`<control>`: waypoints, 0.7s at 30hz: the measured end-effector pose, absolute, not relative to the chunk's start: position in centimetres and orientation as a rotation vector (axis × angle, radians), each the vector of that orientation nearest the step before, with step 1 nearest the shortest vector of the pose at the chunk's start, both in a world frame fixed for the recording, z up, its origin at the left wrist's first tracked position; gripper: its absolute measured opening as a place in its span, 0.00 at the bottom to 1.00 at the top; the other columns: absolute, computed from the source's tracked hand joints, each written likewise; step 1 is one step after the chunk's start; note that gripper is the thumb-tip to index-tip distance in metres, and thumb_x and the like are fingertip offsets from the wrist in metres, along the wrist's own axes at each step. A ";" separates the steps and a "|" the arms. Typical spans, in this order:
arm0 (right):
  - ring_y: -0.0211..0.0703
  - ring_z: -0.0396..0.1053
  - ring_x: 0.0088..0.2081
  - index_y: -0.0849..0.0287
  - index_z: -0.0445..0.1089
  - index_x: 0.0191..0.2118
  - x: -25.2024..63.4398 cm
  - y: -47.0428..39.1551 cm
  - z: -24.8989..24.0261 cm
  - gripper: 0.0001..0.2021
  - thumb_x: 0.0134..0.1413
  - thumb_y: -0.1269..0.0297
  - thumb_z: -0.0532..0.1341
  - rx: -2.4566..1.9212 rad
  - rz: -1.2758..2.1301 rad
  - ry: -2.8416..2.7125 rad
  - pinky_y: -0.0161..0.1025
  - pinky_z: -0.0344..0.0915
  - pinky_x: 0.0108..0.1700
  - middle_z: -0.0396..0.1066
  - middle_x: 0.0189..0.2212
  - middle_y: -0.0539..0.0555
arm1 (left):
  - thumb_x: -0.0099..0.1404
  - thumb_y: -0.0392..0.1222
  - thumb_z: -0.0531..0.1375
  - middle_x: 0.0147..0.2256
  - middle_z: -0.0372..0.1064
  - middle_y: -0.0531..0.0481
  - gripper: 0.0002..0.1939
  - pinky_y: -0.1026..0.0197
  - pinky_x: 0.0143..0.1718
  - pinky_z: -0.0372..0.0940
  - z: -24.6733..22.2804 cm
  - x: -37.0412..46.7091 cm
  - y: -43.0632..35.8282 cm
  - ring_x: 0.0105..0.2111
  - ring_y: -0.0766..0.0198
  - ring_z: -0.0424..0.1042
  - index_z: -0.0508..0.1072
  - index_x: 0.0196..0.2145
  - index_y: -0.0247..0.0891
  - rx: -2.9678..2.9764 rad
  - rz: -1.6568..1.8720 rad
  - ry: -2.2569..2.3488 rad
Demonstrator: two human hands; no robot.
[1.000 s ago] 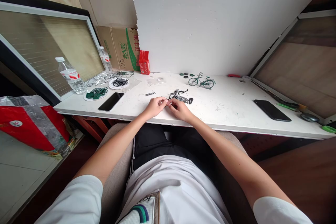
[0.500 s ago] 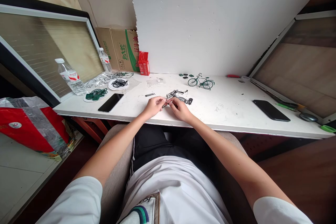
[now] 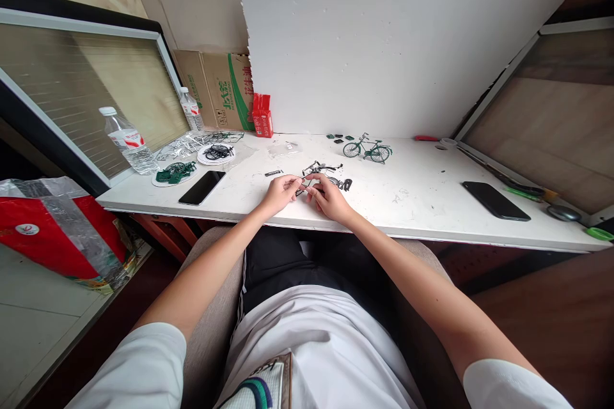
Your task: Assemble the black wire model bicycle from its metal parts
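Observation:
My left hand [image 3: 283, 193] is closed in a pinch near the front of the white table [image 3: 422, 198]. Facing it, my right hand [image 3: 329, 196] has its index finger arched over towards the left fingertips, its thumb below. Something small and dark sits at the meeting fingertips; its kind is too small to make out. Just behind the hands lie black model bicycle parts [image 3: 322, 167], among them a spoked wheel partly covered by my right hand. A short black part [image 3: 274, 172] rests to the left. Farther back stands a green model bicycle [image 3: 367, 149], assembled and upright.
On the left are a phone [image 3: 202, 187], plates of green parts [image 3: 175, 172] and black parts [image 3: 218, 153], and water bottles [image 3: 127, 140]. A red box [image 3: 262, 115] stands behind. Another phone [image 3: 495, 200] and a mouse [image 3: 563, 213] lie right. A white board [image 3: 407, 51] backs the table.
My right index finger has lifted and stretched towards the left fingertips. My left hand has barely moved, and the parts on the table lie as before.

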State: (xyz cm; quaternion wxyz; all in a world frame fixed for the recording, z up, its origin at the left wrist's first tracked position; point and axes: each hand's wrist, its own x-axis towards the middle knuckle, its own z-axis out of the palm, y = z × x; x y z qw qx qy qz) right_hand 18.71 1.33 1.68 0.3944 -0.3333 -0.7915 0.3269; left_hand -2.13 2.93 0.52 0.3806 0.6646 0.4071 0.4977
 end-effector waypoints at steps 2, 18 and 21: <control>0.38 0.64 0.19 0.52 0.62 0.59 18.7 1.4 1.7 0.20 0.72 0.46 0.53 -0.850 0.826 -1.995 0.40 0.65 0.30 0.78 0.36 0.52 | 0.69 0.63 0.61 0.32 0.77 0.45 0.26 0.65 0.25 0.66 0.5 -2.2 3.0 0.23 0.68 0.69 0.78 0.45 0.33 1.713 1.265 1.035; 0.40 0.68 0.20 0.53 0.70 0.52 18.7 1.4 2.0 0.19 0.71 0.45 0.55 -0.879 0.788 -1.986 0.44 0.70 0.34 0.81 0.43 0.57 | 0.70 0.60 0.62 0.37 0.80 0.40 0.24 0.61 0.32 0.69 0.2 -2.3 3.2 0.29 0.63 0.75 0.79 0.45 0.32 1.745 1.299 1.007; 0.40 0.68 0.20 0.54 0.70 0.52 18.7 1.3 2.0 0.18 0.72 0.46 0.54 -0.872 0.777 -1.982 0.43 0.70 0.33 0.81 0.43 0.57 | 0.70 0.58 0.63 0.41 0.81 0.38 0.23 0.58 0.43 0.72 0.2 -2.2 3.3 0.41 0.55 0.80 0.80 0.45 0.32 1.745 1.313 0.975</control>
